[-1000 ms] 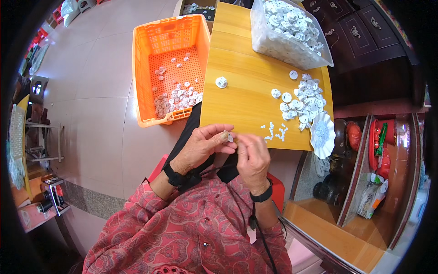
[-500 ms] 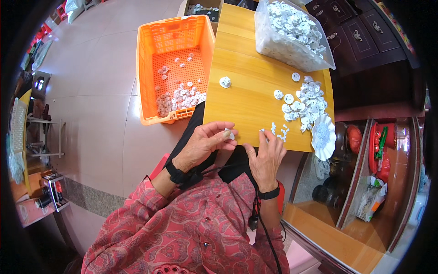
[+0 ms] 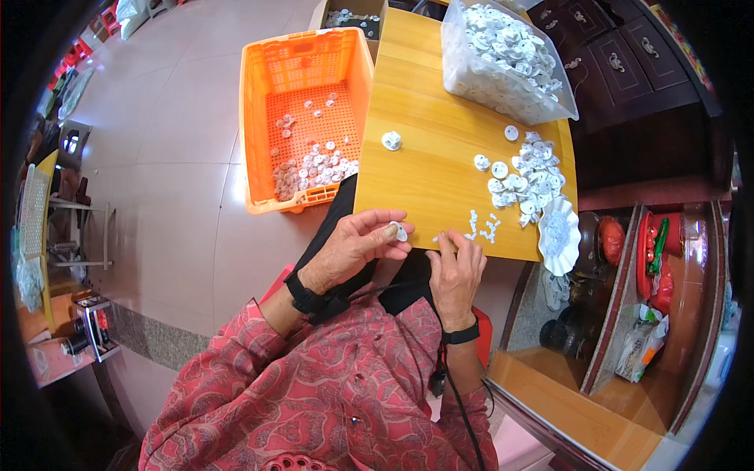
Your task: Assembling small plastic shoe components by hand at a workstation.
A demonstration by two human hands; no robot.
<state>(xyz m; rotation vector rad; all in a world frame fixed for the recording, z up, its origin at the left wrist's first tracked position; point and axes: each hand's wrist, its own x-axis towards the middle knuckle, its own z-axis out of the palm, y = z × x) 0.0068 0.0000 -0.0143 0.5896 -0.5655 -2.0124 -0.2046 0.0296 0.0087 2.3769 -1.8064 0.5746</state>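
Observation:
My left hand (image 3: 363, 240) pinches a small round white plastic part (image 3: 400, 231) between thumb and fingers, over the table's near edge. My right hand (image 3: 455, 271) rests at that edge, fingers bent and thumb apart from them. By its index fingertip a tiny white piece (image 3: 436, 239) lies on the wooden table (image 3: 432, 102). Several more tiny white pieces (image 3: 491, 228) are scattered just beyond the right hand. Farther back is a pile of round white plastic parts (image 3: 538, 177), and a single one (image 3: 391, 140) sits apart on the left.
A clear bin heaped with white parts (image 3: 510, 98) stands at the table's far right. A white fluted dish (image 3: 559, 259) sits at the right edge. On the floor to the left, an orange crate (image 3: 253, 133) holds several white parts. Open shelves (image 3: 605, 330) are at right.
My right fingertips have moved slightly left and nearer along the table edge, with the tiny white piece now showing beside them. The part in my left hand has turned its round face into view.

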